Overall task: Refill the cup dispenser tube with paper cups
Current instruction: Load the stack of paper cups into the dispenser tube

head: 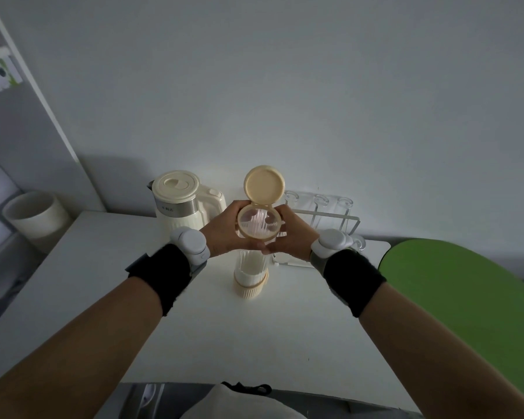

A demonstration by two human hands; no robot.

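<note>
Flanking tube (250, 269): kettle (176, 207) L, rack (325, 213) R.

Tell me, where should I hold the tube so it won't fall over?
Hold the tube just under its rim, coming from the left and right, as the left hand and right hand grip it now. It stands tall and slim on a small base, so it may tip. The lid stands open at the far side, so keep clear there.
</note>
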